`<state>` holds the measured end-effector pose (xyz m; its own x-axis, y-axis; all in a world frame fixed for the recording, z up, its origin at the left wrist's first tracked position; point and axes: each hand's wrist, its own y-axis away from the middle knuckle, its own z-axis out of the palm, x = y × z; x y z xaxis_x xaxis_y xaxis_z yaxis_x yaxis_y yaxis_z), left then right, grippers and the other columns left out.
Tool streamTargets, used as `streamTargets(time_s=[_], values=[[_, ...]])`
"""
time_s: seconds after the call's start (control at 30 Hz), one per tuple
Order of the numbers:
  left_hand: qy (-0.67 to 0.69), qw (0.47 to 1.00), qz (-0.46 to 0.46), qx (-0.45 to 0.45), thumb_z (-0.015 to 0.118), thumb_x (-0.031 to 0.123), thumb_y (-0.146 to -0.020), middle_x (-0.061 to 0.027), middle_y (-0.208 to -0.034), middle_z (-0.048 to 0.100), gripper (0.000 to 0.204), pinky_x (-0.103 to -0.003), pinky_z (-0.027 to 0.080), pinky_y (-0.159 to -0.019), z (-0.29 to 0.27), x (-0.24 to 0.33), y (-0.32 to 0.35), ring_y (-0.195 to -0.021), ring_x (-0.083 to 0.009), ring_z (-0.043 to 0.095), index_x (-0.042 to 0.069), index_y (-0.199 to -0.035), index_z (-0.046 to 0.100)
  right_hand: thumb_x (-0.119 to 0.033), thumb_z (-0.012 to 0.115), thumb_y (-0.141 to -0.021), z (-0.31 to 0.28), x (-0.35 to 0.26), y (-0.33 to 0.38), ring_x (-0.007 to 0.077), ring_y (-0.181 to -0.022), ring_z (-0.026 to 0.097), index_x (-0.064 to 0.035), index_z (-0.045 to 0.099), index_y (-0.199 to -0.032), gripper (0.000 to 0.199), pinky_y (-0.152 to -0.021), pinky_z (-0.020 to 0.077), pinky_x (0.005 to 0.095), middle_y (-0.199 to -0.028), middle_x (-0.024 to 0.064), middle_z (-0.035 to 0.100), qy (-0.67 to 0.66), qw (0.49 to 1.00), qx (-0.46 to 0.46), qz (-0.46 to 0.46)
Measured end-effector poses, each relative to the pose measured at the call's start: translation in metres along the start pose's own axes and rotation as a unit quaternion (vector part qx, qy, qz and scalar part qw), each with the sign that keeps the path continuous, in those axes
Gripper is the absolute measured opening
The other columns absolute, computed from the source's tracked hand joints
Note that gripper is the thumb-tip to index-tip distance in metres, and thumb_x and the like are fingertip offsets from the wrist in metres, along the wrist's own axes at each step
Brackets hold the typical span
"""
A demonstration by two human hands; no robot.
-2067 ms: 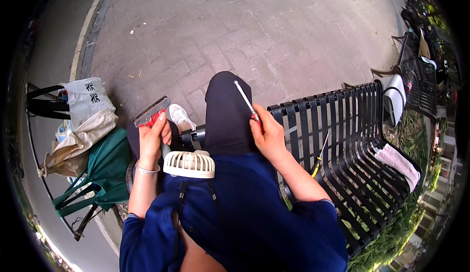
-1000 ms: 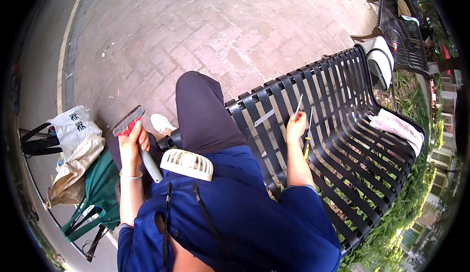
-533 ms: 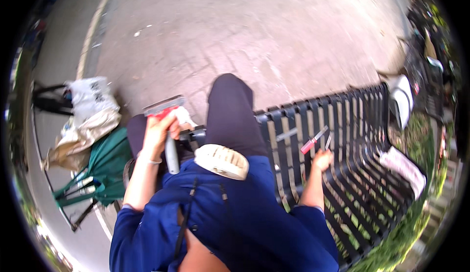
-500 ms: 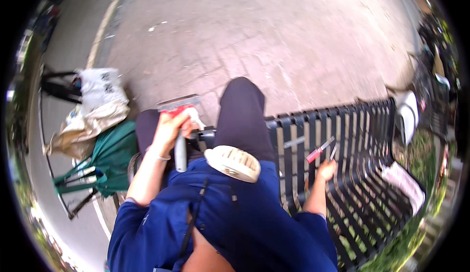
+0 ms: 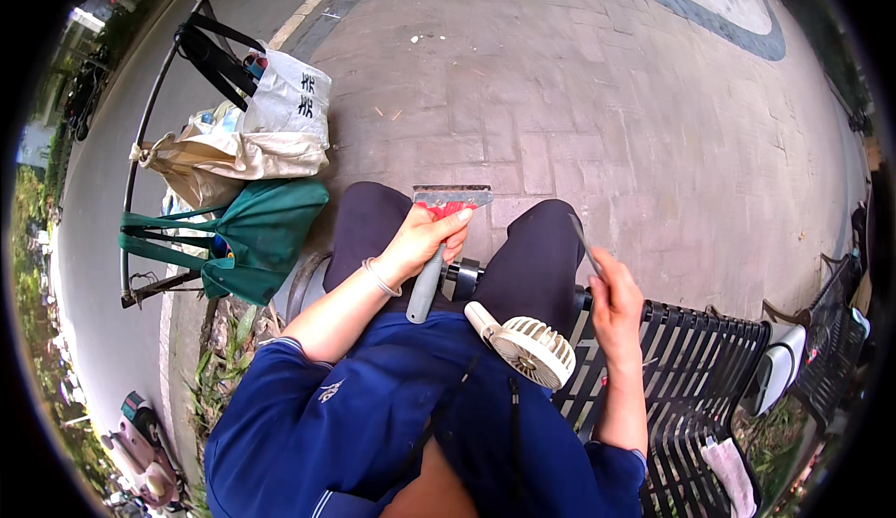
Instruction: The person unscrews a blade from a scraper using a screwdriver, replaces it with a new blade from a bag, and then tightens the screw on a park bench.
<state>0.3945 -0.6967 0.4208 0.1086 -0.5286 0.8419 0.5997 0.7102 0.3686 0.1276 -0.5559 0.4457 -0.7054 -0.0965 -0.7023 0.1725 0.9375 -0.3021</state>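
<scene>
In front of my knees, my left hand (image 5: 422,245) is closed round a scraper (image 5: 427,289) with a grey handle, a red head and a wide metal blade at the top. The blade edge looks dark and worn, pointing away from me. My right hand (image 5: 616,301) is raised beside my right knee, its fingers pinched on a thin, dark grey metal strip (image 5: 586,244) that slants up to the left. What kind of tool the strip is I cannot make out. A cream handheld fan (image 5: 532,352) hangs at my lap between the two arms.
I sit on a black slatted metal bench (image 5: 695,343). A pink cloth (image 5: 730,477) lies on its right part, with a white rounded object (image 5: 780,365) beyond. At left stand a white bag (image 5: 287,105), a beige bag (image 5: 266,156) and a green bag (image 5: 275,231) at a metal-framed cart.
My right hand has come up from the bench, where a red-handled tool lay near it, and now holds the thin strip by my knee. My left hand keeps the scraper. The view has swung left.
</scene>
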Motion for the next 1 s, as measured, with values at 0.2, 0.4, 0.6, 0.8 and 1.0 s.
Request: streamTargets(time_s=[0.2, 0.4, 0.6, 0.8, 1.0], values=[[0.004, 0.994, 0.077, 0.075, 0.047, 0.026, -0.102, 0.0003, -0.060, 0.043, 0.038, -0.024, 0.040, -0.052, -0.017, -0.003, 0.016, -0.054, -0.0099, 0.045, 0.008, -0.068, 0.046, -0.002, 0.059, -0.084, 0.049, -0.072, -0.060, 0.0291, -0.067, 0.062, -0.0136, 0.059, -0.126, 0.043, -0.056, 0.0491, 0.0388, -0.073, 0.0097, 0.057, 0.126, 0.974, -0.160, -0.097], [0.027, 0.982, 0.126, 0.134, 0.051, 0.026, -0.100, 0.0018, -0.062, 0.045, 0.036, -0.024, 0.038, -0.051, -0.024, -0.011, 0.033, -0.053, -0.0079, 0.045, 0.008, -0.069, 0.048, -0.007, 0.056, -0.089, 0.083, -0.080, -0.062, 0.0339, -0.071, 0.065, -0.0102, 0.059, -0.123, 0.035, -0.060, 0.0494, 0.0429, -0.078, 0.0159, 0.066, 0.004, 0.978, -0.198, -0.068], [0.017, 0.979, 0.135, 0.153, 0.051, 0.026, -0.101, 0.0016, -0.061, 0.045, 0.037, -0.025, 0.038, -0.052, -0.026, -0.015, 0.035, -0.054, -0.0081, 0.045, 0.008, -0.069, 0.047, -0.010, 0.058, -0.090, 0.091, -0.088, -0.060, 0.0353, -0.068, 0.065, -0.0116, 0.061, -0.120, 0.031, -0.059, 0.0495, 0.0437, -0.072, 0.0183, 0.065, 0.008, 0.976, -0.217, -0.031], [-0.004, 0.977, 0.137, 0.162, 0.049, 0.023, -0.101, 0.0018, -0.062, 0.047, 0.035, -0.024, 0.039, -0.051, -0.023, -0.014, 0.036, -0.053, -0.0074, 0.046, 0.007, -0.070, 0.048, -0.010, 0.058, -0.089, 0.094, -0.091, -0.062, 0.0351, -0.063, 0.064, -0.0121, 0.062, -0.119, 0.030, -0.055, 0.0488, 0.0437, -0.067, 0.0171, 0.063, 0.035, 0.977, -0.207, -0.047], [-0.021, 0.975, 0.143, 0.170, 0.048, 0.022, -0.102, 0.0014, -0.062, 0.048, 0.034, -0.024, 0.040, -0.051, -0.020, -0.013, 0.038, -0.054, -0.0077, 0.047, 0.007, -0.071, 0.049, -0.009, 0.057, -0.088, 0.094, -0.091, -0.061, 0.0353, -0.063, 0.064, -0.0118, 0.059, -0.120, 0.033, -0.055, 0.0486, 0.0452, -0.067, 0.0180, 0.063, 0.054, 0.973, -0.219, -0.052]])
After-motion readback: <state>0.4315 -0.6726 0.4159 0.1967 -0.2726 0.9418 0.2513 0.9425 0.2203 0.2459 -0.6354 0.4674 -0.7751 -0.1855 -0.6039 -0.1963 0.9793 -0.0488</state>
